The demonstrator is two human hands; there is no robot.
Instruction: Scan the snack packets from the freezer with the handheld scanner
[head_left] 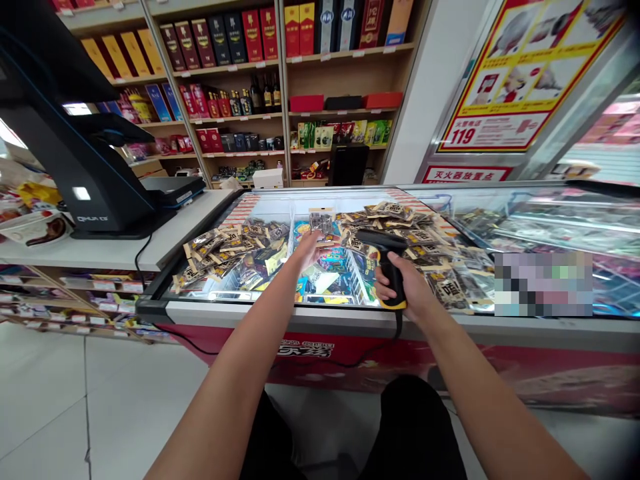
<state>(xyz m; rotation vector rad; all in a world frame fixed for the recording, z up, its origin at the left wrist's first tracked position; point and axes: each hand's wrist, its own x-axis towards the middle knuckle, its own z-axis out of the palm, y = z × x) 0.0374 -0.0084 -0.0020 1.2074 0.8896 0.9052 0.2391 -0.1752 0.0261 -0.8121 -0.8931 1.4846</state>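
My right hand [406, 283] is wrapped round the handle of a black and yellow barcode scanner [384, 239], its head pointing left. A cable hangs from the base of its handle. My left hand [311, 250] reaches over the glass top of the chest freezer and grips a small snack packet [321, 219] with clear and tan parts. Similar packets lie in a loose pile on the left [233, 243] and in a larger pile on the right [425, 233]. Through the glass between the piles, colourful frozen packages [330, 270] show inside the freezer.
A checkout terminal [100, 173] stands on a white counter [120, 247] at the left. Shelves of boxed goods [220, 73] line the back. The freezer's front rim [280, 313] runs before me, with a cable across its red front. A second freezer section [540, 227] extends right.
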